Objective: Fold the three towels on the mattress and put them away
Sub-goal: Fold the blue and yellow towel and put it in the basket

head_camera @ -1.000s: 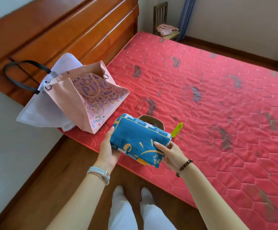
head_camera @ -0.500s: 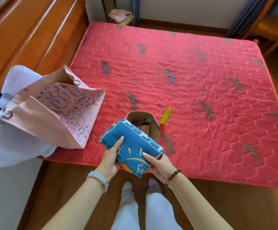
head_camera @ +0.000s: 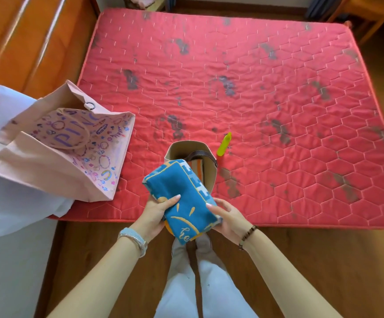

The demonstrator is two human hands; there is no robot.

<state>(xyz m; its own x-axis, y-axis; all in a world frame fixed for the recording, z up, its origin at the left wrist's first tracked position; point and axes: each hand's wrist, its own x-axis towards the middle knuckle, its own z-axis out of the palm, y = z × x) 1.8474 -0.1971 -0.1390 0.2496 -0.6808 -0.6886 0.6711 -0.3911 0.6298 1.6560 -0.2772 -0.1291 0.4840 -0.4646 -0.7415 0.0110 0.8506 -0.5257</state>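
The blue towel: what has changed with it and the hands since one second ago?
Both hands, left and right, turned the folded blue towel, so one end now points into the small beige bag. The grip is unchanged; pink bag and yellow bottle stayed put.

A polished wooden headboard (head_camera: 26, 42) stands far left of the hands. Brown wooden floor (head_camera: 312, 260) lies beneath them. A wooden chair (head_camera: 367, 10) sits far ahead, to the right.
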